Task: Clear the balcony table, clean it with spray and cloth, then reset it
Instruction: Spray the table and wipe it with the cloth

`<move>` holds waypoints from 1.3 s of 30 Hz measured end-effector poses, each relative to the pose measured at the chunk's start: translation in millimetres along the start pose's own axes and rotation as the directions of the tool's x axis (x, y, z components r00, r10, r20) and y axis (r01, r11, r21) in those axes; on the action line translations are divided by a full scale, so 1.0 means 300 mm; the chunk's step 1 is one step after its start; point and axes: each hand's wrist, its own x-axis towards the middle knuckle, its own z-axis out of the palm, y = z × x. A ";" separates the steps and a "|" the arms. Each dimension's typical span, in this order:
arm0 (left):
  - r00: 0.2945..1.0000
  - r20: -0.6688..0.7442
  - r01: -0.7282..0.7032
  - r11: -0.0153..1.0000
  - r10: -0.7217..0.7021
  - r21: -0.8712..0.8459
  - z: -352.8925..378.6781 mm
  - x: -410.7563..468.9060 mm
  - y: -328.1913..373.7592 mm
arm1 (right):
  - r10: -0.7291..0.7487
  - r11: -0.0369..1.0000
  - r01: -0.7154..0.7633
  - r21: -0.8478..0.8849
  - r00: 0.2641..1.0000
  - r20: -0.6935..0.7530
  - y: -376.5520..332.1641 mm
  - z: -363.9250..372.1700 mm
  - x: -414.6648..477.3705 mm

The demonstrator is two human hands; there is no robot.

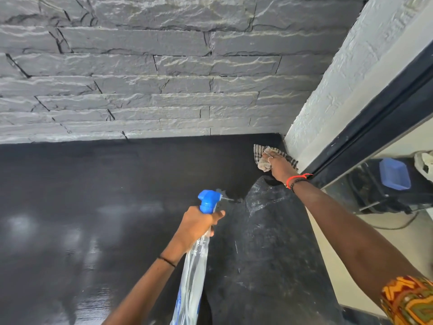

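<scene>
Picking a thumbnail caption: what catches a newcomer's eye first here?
The blue-capped spray bottle, gripped by the left hand at bottom centre, stands out against the black table. Next comes the right hand holding a checked cloth in the table's far right corner, below the grey stone wall.

The right arm wears an orange-green patterned sleeve [408, 301], red thread [299, 177] and seemingly beads [295, 183]; the left, a black band [166, 261].

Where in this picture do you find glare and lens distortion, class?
Head view: pale, blurry glare patches sit on the black table at lower left; head view: wide-angle distortion bows the courses of the stone wall, most strongly toward the frame's edges.
</scene>
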 end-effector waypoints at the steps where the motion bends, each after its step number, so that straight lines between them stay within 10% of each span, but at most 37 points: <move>1: 1.000 -0.009 0.000 1.000 0.000 -0.007 0.000 -0.009 -0.011 | 0.001 1.000 -0.001 0.000 1.000 -0.005 0.002 0.003 -0.001; 11: 0.998 -0.056 -0.013 0.999 0.015 0.034 -0.063 -0.112 -0.057 | 0.010 1.000 -0.010 -0.011 1.000 -0.026 0.004 0.019 0.004; 21: 0.980 0.187 -0.105 0.981 0.074 0.164 0.088 -0.250 -0.086 | 0.029 0.999 -0.029 -0.031 1.000 0.010 -0.010 0.000 -0.008; 39: 0.989 -0.149 -0.017 1.000 0.015 -0.015 -0.195 -0.215 -0.228 | -0.248 0.968 0.250 0.033 0.968 -0.043 -0.392 0.056 -0.126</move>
